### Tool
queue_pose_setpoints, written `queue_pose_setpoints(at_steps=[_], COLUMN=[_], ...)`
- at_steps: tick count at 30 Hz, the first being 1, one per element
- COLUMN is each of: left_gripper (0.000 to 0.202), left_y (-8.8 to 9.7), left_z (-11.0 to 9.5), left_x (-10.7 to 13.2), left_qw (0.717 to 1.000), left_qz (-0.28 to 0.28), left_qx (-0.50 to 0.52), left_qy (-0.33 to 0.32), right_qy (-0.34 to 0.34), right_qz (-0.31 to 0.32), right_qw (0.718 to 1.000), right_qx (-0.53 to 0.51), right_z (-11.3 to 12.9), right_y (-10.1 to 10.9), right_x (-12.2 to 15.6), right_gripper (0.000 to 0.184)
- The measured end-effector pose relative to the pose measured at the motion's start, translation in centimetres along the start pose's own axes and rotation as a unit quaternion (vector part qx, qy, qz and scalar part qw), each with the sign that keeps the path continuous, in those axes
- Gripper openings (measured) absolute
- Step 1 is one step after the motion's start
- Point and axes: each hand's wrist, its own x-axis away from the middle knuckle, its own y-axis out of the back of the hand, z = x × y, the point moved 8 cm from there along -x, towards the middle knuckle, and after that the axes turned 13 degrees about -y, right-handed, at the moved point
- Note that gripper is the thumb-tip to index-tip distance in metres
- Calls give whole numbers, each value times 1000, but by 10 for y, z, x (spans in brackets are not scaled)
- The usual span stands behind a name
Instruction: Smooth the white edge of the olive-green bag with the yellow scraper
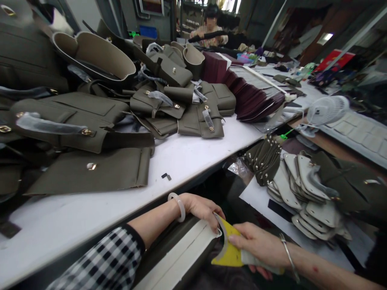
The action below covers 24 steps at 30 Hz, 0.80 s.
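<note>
My left hand (202,209), with a pale bangle on its wrist, curls over the edge of a dark olive leather panel with a white backing (181,253) that lies below the table edge. My right hand (256,243), wearing a thin silver bangle, pinches a yellow and white curved piece (229,251) against that panel's end. Both hands sit close together, fingers closed on their pieces.
A white table (187,157) carries piles of olive green bag parts with gold clasps (90,133) and a fan of maroon pieces (250,96). At the right lie stacked grey-white cut pieces (305,189) and a small white fan (326,110). Another person sits far back.
</note>
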Motion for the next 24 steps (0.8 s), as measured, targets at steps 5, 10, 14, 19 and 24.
queue_pose_setpoints(at_steps=[5, 10, 14, 19, 24], left_gripper=[86, 86, 86, 86, 85], left_y=[1, 2, 4, 5, 8], left_z=[-3, -7, -8, -6, -7], left_x=[3, 5, 6, 7, 9], left_qw=[1000, 1000, 1000, 999, 999], left_qz=[2, 0, -8, -14, -30], left_qx=[-10, -19, -29, -35, -28], left_qy=[10, 7, 2, -4, -18], right_qy=[7, 3, 3, 6, -4], right_qz=[1, -21, -24, -34, -35], right_qw=[1000, 1000, 999, 998, 995], right_qx=[-13, -22, -32, -54, -94], right_z=[4, 0, 0, -1, -3], right_y=[-2, -5, -9, -14, -24], right_x=[-4, -7, -8, -10, -14], right_gripper=[33, 34, 33, 37, 46])
